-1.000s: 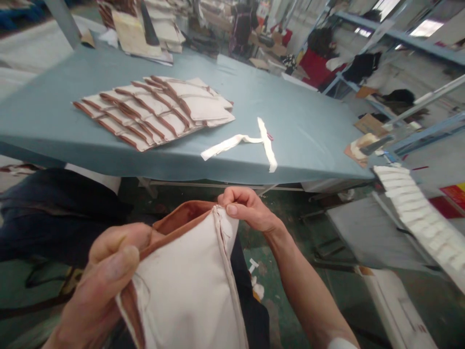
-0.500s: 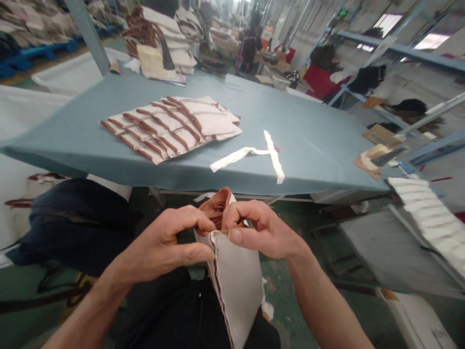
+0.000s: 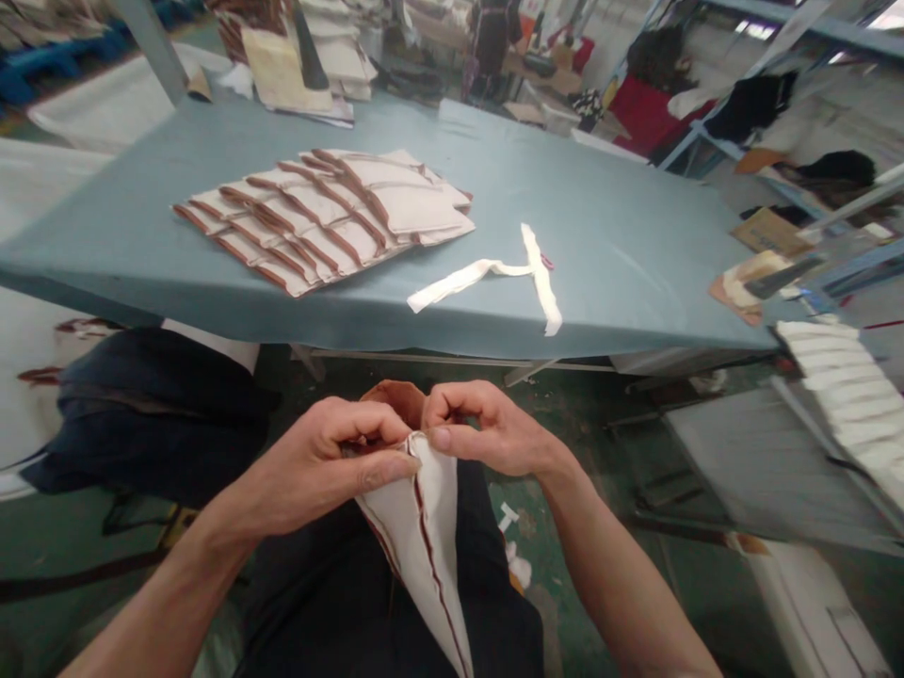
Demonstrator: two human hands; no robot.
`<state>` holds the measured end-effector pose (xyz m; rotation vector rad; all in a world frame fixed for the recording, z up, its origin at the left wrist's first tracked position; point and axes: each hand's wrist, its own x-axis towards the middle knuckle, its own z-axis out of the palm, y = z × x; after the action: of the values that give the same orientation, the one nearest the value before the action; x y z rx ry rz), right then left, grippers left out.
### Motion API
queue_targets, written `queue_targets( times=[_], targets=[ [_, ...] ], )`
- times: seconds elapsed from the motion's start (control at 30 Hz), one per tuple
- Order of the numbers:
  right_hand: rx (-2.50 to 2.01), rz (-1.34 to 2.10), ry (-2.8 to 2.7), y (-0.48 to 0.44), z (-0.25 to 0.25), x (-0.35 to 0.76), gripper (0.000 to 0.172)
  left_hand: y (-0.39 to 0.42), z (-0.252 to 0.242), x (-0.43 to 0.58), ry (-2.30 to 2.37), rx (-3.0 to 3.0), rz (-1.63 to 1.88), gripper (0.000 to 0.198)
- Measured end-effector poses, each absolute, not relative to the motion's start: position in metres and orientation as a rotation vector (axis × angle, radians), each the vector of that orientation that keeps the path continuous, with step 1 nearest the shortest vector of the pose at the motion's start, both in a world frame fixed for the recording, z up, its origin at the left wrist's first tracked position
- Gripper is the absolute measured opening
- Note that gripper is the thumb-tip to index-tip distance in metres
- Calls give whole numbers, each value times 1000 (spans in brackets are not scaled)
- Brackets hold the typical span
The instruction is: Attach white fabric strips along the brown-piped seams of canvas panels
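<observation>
Over my lap hangs a sewn leather piece [image 3: 416, 527], pale off-white on its outer face with a brown inner side and a dark seam running down it. My left hand [image 3: 353, 450] pinches its top edge beside the seam, thumb in front and fingers behind. My right hand [image 3: 487, 428] grips the same edge just right of the seam. Between and behind the hands the brown opening shows. On the table, a stack of similar off-white pieces with brown edges [image 3: 325, 221] lies in overlapping rows.
The blue-covered table [image 3: 621, 254] spans the space ahead. Strips of white tape [image 3: 484, 278] lie near its front edge. A dark cloth bundle [image 3: 155, 414] sits at left, and a row of white folded pieces [image 3: 847, 405] at right. A person [image 3: 494, 38] stands far back.
Between my hands the leather piece has turned, so its seam now faces me more centrally and narrower. Both hands keep their pinch. The view has tilted slightly downward.
</observation>
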<state>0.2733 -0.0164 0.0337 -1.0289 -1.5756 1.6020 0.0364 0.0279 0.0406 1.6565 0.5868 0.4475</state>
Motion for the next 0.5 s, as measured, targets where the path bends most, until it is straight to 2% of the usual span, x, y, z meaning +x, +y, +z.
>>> queue_targets(
  times=[0.33, 0.5],
  targets=[
    [-977, 1689, -1465, -17, 20, 274, 50, 27, 37, 37, 606, 1614, 455, 25],
    [-1047, 1603, -1572, -17, 32, 277, 42, 22, 42, 37, 662, 1547, 433, 25]
  ],
)
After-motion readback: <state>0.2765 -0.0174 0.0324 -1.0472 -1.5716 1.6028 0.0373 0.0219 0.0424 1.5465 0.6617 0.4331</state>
